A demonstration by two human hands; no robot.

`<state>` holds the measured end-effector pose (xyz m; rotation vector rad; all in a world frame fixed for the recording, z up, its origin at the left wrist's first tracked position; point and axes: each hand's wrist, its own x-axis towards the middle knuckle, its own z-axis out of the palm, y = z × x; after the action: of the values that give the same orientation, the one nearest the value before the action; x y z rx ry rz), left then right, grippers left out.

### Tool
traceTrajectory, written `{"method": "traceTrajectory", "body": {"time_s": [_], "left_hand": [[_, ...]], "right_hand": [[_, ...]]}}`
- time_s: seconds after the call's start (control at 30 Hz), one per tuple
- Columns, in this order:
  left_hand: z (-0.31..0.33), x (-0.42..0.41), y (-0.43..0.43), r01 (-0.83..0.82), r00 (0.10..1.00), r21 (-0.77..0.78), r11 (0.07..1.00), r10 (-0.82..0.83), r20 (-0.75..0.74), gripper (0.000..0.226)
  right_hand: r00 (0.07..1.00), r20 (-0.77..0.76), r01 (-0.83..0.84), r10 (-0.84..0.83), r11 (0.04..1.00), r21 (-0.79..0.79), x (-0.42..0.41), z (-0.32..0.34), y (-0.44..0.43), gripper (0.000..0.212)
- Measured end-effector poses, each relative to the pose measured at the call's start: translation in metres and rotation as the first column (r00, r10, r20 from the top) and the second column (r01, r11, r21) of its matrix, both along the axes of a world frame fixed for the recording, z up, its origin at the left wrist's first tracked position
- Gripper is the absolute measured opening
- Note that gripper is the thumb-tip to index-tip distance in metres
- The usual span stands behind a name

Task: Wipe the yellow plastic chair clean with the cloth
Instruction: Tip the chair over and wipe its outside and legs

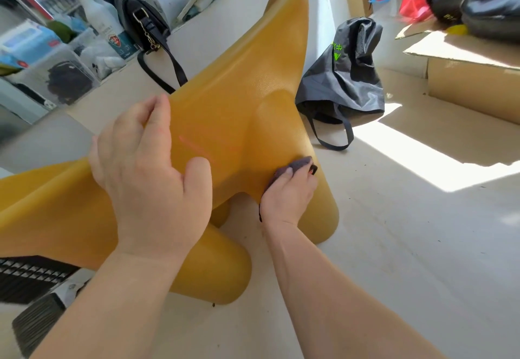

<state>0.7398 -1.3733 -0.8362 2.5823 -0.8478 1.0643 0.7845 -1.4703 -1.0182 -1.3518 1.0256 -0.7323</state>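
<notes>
The right hand (pixel 289 198) bunches the cloth (pixel 295 163) against the chair (pixel 230 100) mid-frame, just right of the left hand (pixel 149 178) gripping its upward-running edge.

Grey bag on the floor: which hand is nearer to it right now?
Right. The right hand presses the cloth on the chair side facing the grey bag; the left hand grips the chair's opposite edge, farther away.

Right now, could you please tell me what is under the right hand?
A dark grey cloth lies under the right hand, pressed against the yellow chair. Only its top edge and a strip by the wrist show; the hand covers the rest.
</notes>
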Motion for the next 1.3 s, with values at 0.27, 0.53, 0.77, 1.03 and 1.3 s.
{"method": "traceTrajectory", "body": {"time_s": [0.27, 0.53, 0.77, 1.03, 1.3], "left_hand": [[0.028, 0.007, -0.051, 0.079, 0.997, 0.116, 0.990, -0.082, 0.015, 0.060], [0.054, 0.033, -0.115, 0.128, 0.986, 0.247, 0.961, -0.096, -0.139, 0.064], [0.068, 0.054, -0.150, 0.115, 0.982, 0.344, 0.932, -0.055, -0.180, 0.057], [0.081, 0.077, -0.193, 0.197, 0.896, 0.167, 0.966, -0.109, -0.430, 0.046], [0.075, 0.086, -0.210, 0.131, 0.912, 0.356, 0.925, 0.029, -0.410, 0.053]], "right_hand": [[0.962, 0.263, 0.061, 0.074, 0.880, -0.470, 0.012, 0.095, -0.019, 0.064], [0.998, -0.060, 0.001, 0.010, 0.984, 0.179, 0.022, 0.016, -0.077, 0.047], [0.960, 0.273, -0.091, 0.059, 0.990, 0.105, 0.031, 0.089, -0.099, 0.040], [0.819, 0.530, -0.135, 0.219, 0.972, -0.192, 0.038, 0.125, -0.121, 0.054], [0.779, 0.563, -0.462, 0.276, 0.859, 0.219, 0.085, 0.082, -0.196, 0.048]]}}
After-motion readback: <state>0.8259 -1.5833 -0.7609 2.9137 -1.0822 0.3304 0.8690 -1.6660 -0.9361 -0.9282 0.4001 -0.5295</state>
